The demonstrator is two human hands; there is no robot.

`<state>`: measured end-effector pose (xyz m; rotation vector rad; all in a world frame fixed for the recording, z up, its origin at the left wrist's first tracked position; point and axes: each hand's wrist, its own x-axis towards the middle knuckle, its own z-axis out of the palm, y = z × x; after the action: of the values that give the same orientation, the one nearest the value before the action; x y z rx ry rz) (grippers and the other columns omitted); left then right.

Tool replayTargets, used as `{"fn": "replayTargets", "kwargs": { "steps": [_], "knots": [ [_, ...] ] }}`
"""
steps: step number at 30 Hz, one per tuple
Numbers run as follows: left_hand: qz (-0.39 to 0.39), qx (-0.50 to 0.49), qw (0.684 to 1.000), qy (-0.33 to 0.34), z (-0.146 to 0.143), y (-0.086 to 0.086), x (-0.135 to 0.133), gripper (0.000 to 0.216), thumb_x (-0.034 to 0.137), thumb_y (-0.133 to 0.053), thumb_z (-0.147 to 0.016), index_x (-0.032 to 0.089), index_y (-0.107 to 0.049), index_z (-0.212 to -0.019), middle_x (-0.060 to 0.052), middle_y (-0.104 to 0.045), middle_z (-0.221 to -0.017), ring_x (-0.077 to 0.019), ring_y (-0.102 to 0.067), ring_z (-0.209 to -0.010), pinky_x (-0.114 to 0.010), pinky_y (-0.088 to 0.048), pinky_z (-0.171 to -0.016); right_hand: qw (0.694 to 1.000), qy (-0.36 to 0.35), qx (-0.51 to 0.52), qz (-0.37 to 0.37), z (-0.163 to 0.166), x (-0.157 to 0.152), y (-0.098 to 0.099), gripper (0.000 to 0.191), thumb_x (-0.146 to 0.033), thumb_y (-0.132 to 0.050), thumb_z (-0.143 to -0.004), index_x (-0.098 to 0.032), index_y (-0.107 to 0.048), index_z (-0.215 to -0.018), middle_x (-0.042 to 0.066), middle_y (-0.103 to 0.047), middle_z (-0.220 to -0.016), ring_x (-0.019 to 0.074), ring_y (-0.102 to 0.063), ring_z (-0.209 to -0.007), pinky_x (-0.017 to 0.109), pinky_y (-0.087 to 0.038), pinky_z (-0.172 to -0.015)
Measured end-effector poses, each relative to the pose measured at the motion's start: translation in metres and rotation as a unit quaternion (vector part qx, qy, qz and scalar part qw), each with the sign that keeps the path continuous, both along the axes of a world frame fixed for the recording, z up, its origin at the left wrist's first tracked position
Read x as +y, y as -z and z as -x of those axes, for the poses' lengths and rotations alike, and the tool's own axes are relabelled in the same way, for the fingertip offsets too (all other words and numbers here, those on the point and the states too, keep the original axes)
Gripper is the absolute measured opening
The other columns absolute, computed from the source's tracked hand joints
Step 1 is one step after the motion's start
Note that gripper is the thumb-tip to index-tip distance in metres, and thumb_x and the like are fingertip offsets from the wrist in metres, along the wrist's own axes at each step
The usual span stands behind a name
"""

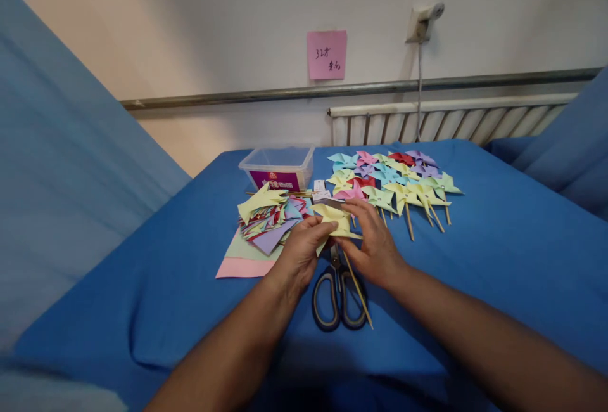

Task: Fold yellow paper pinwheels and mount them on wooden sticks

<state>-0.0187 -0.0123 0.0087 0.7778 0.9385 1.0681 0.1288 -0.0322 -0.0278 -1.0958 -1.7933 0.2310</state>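
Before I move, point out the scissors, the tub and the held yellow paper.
Scissors point(335, 263): head view, where handles meet blades.
Tub point(280, 181): head view, front label.
Yellow paper point(340, 217): head view, middle of its upper face.

Scissors point(335, 269) with blade tips hidden behind yellow paper point(332, 214), print on white cards point(322, 195) too small to read
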Motion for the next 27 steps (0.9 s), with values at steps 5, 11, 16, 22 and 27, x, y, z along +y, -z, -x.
{"fn": "replayTargets", "kwargs": {
  "steps": [5, 11, 16, 22, 27],
  "knots": [
    [0.011, 0.009, 1.000, -0.005, 0.0006, 0.0001, -0.0011, 0.023, 0.017, -0.082, -0.061, 0.016, -0.068, -0.079, -0.001, -0.067, -0.075, -0.0134, -0.059, -0.067, -0.024, -0.043, -0.065, 1.000, -0.020, 0.002, -0.018, -0.0016, -0.0010, -0.0007, 0.063, -0.043, -0.071, -0.083, -0.025, -0.043, -0.136, 0.014, -0.051, -0.139, 0.0319, -0.047, -0.132, 0.055, -0.042, -0.107],
    [0.006, 0.005, 1.000, 0.000, -0.0006, -0.0020, -0.0029, 0.023, 0.018, -0.082, -0.062, 0.017, -0.069, -0.081, -0.002, -0.068, -0.080, -0.0133, -0.060, -0.071, -0.024, -0.045, -0.068, 1.000, -0.013, 0.017, -0.016, -0.0022, -0.0010, -0.0032, 0.042, -0.036, -0.063, -0.089, -0.026, -0.049, -0.128, 0.012, -0.057, -0.131, 0.0293, -0.053, -0.125, 0.052, -0.045, -0.103],
    [-0.001, 0.000, 1.000, 0.002, -0.0015, -0.0010, -0.0030, 0.025, 0.020, -0.083, -0.062, 0.017, -0.069, -0.081, -0.003, -0.069, -0.081, -0.0149, -0.062, -0.073, -0.026, -0.046, -0.072, 1.000, -0.012, 0.011, -0.022, -0.0009, -0.0033, -0.0053, 0.044, -0.032, -0.063, -0.088, -0.026, -0.048, -0.129, 0.012, -0.057, -0.132, 0.0296, -0.053, -0.124, 0.052, -0.044, -0.103],
    [-0.006, -0.002, 1.000, 0.011, -0.0021, 0.0000, -0.0024, 0.028, 0.023, -0.084, -0.062, 0.017, -0.069, -0.085, -0.003, -0.069, -0.082, -0.0141, -0.061, -0.072, -0.025, -0.046, -0.070, 1.000, -0.009, 0.016, -0.020, -0.0001, -0.0004, -0.0012, 0.041, -0.028, -0.062, -0.088, -0.026, -0.050, -0.127, 0.011, -0.058, -0.130, 0.0285, -0.054, -0.123, 0.051, -0.045, -0.102],
    [-0.005, -0.007, 1.000, 0.002, -0.0013, -0.0004, -0.0019, 0.024, 0.021, -0.083, -0.062, 0.017, -0.067, -0.081, -0.001, -0.067, -0.078, -0.0122, -0.059, -0.069, -0.024, -0.045, -0.068, 1.000, -0.005, 0.017, -0.017, -0.0022, 0.0009, -0.0006, 0.038, -0.027, -0.058, -0.091, -0.026, -0.049, -0.128, 0.011, -0.059, -0.130, 0.0280, -0.054, -0.124, 0.051, -0.045, -0.102]
  ]
}}
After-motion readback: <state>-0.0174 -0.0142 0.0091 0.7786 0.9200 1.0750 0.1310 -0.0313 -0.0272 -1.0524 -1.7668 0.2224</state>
